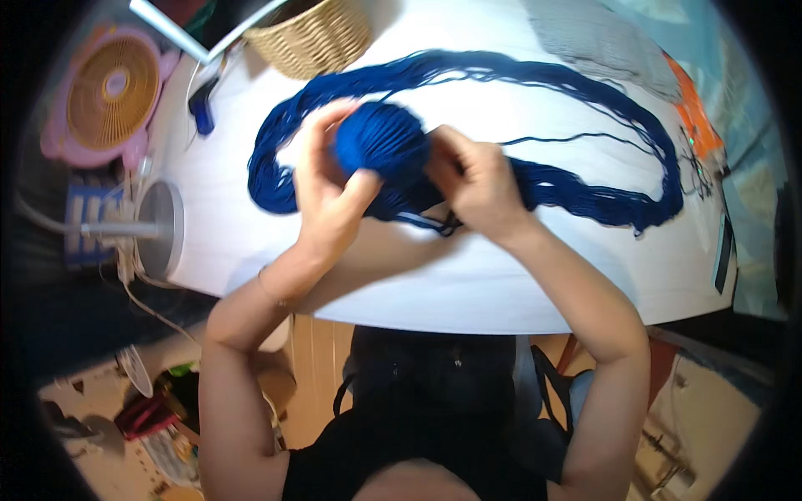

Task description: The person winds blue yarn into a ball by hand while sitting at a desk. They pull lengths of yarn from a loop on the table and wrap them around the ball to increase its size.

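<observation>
Above the near half of the white surface [468, 284], a blue ball of yarn [383, 140] sits between the person's two hands. The left hand [327, 188] cups the ball from its left and underside, fingers [322, 125] curled around it and thumb pressed against its lower edge. The right hand [474, 179] is just right of the ball, fingers closed in a pinch on a strand where it meets the ball, though the motion blur hides the exact grip. Behind and to the right of the ball a long loose loop of blue yarn [585, 188] lies spread on the surface. Farther behind the ball stands a woven basket [311, 37], and well to the ball's left a pink fan [109, 92].
</observation>
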A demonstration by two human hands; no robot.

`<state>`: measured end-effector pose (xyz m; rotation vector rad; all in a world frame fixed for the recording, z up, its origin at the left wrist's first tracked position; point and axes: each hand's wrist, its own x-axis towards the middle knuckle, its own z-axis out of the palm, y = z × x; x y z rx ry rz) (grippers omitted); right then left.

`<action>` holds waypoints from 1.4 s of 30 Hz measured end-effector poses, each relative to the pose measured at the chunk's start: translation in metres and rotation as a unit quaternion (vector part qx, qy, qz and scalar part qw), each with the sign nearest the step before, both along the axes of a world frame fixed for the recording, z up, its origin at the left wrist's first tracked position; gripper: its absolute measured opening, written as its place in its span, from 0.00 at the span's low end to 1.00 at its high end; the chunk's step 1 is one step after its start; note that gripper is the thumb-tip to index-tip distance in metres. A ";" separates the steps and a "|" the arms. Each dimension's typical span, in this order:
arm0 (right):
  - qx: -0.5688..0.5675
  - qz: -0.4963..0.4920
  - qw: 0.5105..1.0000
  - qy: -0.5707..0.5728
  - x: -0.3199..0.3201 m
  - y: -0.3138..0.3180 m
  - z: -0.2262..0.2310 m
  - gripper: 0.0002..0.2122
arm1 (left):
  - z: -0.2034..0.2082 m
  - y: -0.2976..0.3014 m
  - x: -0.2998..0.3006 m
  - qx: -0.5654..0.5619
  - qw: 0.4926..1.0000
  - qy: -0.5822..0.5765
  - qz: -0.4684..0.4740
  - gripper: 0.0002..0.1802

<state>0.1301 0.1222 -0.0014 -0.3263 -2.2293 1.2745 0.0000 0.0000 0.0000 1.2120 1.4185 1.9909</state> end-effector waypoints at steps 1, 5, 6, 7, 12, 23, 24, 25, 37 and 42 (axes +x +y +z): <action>-0.016 -0.003 1.000 0.008 0.007 0.000 0.003 0.02 | 0.008 0.001 0.011 -0.013 0.997 -0.075 -0.011 0.29; -0.127 0.036 0.991 -0.002 -0.018 0.006 -0.003 0.06 | 0.007 0.011 -0.016 0.034 0.994 -0.079 -0.067 0.26; -0.137 0.043 0.989 -0.022 -0.017 -0.005 -0.002 0.06 | 0.005 0.001 -0.015 0.030 0.998 -0.028 -0.057 0.26; -0.199 0.089 0.976 0.018 -0.020 -0.005 0.003 0.11 | 0.009 -0.001 -0.018 0.045 0.997 -0.034 -0.044 0.26; -0.321 0.166 0.931 0.046 -0.048 -0.008 0.026 0.23 | 0.025 -0.005 -0.031 0.114 0.978 0.168 0.046 0.28; -0.200 0.127 0.969 0.064 -0.056 0.002 0.007 0.08 | 0.031 -0.012 -0.036 0.054 0.998 0.020 0.013 0.26; -0.203 0.127 0.969 0.066 -0.057 0.002 0.005 0.08 | 0.032 -0.012 -0.037 0.044 0.998 -0.041 0.003 0.25; -0.115 0.120 0.984 0.060 -0.059 0.004 0.004 0.07 | 0.033 -0.013 -0.037 0.034 0.994 -0.101 -0.008 0.24; 0.147 0.120 0.980 0.062 -0.053 -0.003 0.023 0.04 | 0.032 -0.009 -0.047 -0.080 0.988 -0.132 0.014 0.22; 0.133 0.138 0.980 0.058 -0.048 -0.005 0.039 0.04 | 0.030 -0.006 -0.048 -0.131 0.988 -0.077 0.000 0.22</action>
